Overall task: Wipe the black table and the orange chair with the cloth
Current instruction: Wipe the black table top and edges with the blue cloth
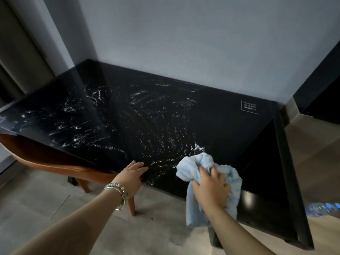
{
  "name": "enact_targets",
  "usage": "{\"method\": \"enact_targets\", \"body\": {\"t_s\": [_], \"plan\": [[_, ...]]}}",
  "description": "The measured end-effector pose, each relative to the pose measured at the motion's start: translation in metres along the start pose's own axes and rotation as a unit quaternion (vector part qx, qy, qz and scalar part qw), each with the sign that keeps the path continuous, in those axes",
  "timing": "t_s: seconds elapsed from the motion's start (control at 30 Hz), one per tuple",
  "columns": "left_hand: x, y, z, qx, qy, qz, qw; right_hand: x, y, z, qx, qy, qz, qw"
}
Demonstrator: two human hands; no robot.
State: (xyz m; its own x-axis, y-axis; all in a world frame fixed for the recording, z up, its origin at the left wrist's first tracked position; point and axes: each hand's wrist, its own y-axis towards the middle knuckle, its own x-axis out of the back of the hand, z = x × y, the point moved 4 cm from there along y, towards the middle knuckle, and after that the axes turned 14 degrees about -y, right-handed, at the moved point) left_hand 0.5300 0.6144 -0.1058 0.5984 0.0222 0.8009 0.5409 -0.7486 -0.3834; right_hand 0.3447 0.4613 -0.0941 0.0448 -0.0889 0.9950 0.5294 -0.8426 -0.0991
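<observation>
The black table (pixel 211 111) fills the middle of the view, its glossy top streaked with white swirls of wet residue. My right hand (pixel 211 186) grips a bunched light blue cloth (pixel 193 166) at the table's front edge, right of centre; part of the cloth hangs down over the edge. My left hand (pixel 133 174) rests flat on the front edge with straight fingers, a beaded bracelet on its wrist. The orange chair (pixel 55 164) is tucked under the table's left side, its curved seat and legs showing below the tabletop.
A grey wall stands right behind the table. Grey curtains hang at the far left. A dark panel and a metallic surface (pixel 312 144) border the table's right end. Plastic water bottles (pixel 323 208) lie on the floor at lower right. Light tiled floor runs in front.
</observation>
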Motion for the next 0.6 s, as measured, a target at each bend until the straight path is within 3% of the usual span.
{"method": "enact_targets", "body": {"t_s": [0.07,0.17,0.2,0.23,0.33,0.4,0.47,0.57,0.6], "plan": [[-0.003,0.003,0.007,-0.024,0.01,0.017,1.0,0.002,-0.024,0.03,0.043,0.004,-0.023,0.999],[-0.004,0.006,0.015,-0.048,0.018,0.035,0.998,-0.008,-0.055,0.073,0.188,-0.031,-0.031,0.981],[-0.002,0.005,0.015,-0.048,0.008,0.035,0.998,-0.007,-0.055,0.072,0.184,-0.029,-0.035,0.982],[0.0,0.005,0.015,-0.049,-0.005,0.034,0.998,-0.004,-0.045,0.065,0.149,-0.021,-0.051,0.987],[0.004,0.002,0.013,-0.064,-0.019,0.044,0.997,0.002,-0.03,0.017,-0.075,0.006,-0.025,0.997],[0.004,0.002,0.014,-0.065,-0.016,0.058,0.996,0.003,-0.034,0.014,-0.132,0.005,-0.018,0.991],[0.0,0.003,0.016,-0.073,0.002,0.073,0.995,0.001,-0.046,0.05,-0.077,-0.017,-0.004,0.997],[0.002,0.006,0.017,-0.088,0.023,0.074,0.993,-0.006,-0.061,0.103,0.096,-0.011,-0.058,0.994],[0.003,0.006,0.018,-0.085,0.023,0.082,0.993,-0.002,-0.057,0.103,0.103,0.007,-0.045,0.994]]}}
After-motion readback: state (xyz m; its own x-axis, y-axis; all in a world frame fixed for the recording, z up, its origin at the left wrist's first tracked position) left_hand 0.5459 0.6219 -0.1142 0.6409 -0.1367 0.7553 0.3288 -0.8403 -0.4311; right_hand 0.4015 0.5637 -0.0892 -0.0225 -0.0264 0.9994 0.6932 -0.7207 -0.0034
